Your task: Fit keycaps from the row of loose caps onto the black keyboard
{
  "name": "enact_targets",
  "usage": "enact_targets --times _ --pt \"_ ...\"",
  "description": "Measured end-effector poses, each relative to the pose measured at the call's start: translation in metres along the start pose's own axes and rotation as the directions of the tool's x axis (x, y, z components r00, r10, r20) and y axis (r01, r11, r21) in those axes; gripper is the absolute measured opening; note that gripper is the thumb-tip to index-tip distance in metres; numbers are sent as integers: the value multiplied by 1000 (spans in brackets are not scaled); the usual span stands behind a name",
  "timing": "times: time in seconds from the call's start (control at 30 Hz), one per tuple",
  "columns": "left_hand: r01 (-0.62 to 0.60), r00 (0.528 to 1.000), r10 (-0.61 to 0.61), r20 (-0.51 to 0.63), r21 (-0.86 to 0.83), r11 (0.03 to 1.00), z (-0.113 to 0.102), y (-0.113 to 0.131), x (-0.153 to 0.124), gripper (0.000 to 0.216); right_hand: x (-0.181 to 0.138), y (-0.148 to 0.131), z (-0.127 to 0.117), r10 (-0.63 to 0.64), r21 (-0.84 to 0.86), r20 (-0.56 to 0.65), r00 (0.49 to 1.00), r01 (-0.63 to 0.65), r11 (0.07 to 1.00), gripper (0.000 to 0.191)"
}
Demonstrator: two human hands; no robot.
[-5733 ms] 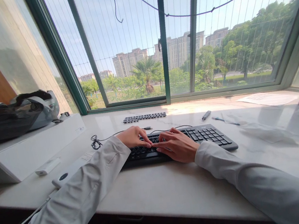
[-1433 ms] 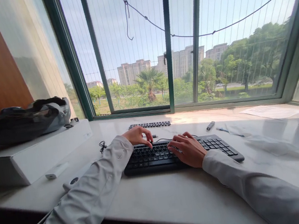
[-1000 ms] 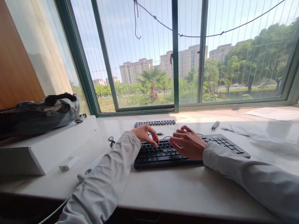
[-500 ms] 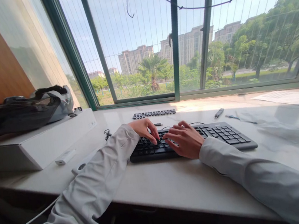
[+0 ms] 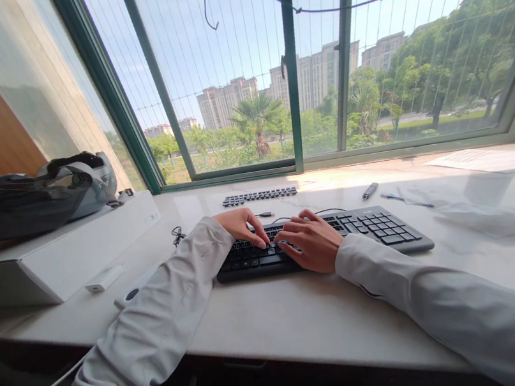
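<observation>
Keyboard (image 5: 267,260) at frame centre; my left hand (image 5: 243,226) pinches narrowly, contents indiscernible, my right hand (image 5: 312,241) lies loosely spread beside it; judged risk: crowded fingertips pressing askew, dislodging neighbouring keys (image 5: 242,253).

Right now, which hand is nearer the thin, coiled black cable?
Left. The left hand is right of the cable, at the black plastic keyboard; the right hand is farther right, over the keyboard's middle.
</observation>
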State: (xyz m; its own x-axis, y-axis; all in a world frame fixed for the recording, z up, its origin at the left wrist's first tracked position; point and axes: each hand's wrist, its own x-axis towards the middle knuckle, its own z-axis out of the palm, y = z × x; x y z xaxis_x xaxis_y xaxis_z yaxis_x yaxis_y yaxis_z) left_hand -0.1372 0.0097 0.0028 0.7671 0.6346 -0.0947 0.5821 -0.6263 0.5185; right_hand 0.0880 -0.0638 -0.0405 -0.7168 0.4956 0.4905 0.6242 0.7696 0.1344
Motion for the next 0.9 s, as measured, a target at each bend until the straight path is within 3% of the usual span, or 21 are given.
enact_targets --times 0.5,0.9 --pt "-28 1000 29 12 -44 999 -1 -10 3 34 1 -2 -1 3 -2 -3 1000 -3 1000 26" --pt "43 999 -43 -31 13 999 1 4 -2 41 0 -2 -1 -2 -4 -14 1000 2 1000 26"
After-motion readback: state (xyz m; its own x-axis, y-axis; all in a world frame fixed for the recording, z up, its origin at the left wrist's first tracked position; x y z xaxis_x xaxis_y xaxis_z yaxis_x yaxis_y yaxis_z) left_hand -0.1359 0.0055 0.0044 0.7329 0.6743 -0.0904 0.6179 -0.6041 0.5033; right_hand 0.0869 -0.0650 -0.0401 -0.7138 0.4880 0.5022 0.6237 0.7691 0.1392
